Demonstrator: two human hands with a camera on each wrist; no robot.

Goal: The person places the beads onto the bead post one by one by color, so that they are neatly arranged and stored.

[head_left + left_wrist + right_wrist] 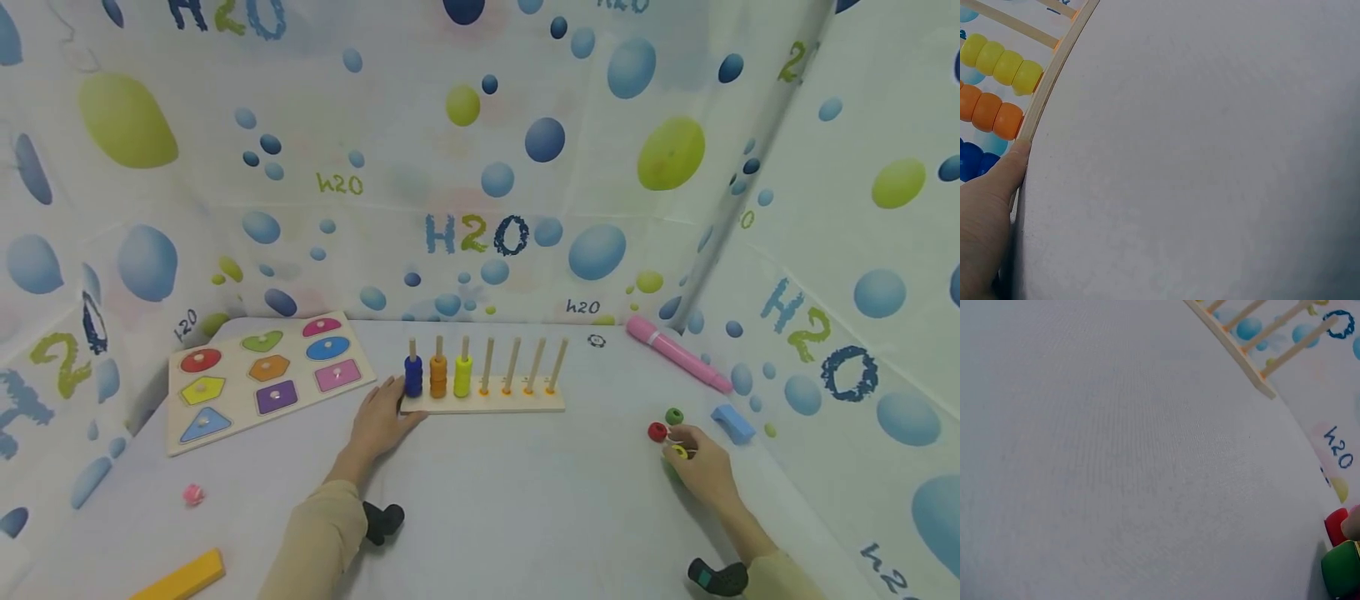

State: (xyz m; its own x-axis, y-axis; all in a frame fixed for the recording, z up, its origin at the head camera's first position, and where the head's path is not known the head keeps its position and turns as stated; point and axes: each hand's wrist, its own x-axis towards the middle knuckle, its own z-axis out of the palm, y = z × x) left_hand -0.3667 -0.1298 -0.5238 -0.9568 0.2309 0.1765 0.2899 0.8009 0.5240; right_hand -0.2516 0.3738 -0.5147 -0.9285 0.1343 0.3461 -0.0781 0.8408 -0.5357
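A wooden peg rack (487, 405) stands mid-table with stacks of blue rings (413, 377), orange rings (438, 377) and yellow rings (462, 377) on its three left pegs; the other pegs are bare. My left hand (381, 419) rests with straight fingers against the rack's left end, and the left wrist view shows a finger (1010, 172) touching the rack's base (1047, 81). At the right, my right hand (697, 465) pinches a yellow ring (679, 452) at its fingertips, beside a red ring (657, 432) and a green ring (674, 416) on the table.
A shape puzzle board (225, 392) lies at the back left. A pink marker (675, 352) and a blue block (732, 423) lie at the right by the curtain wall. A small pink piece (193, 494) and a yellow block (183, 577) lie near the front left.
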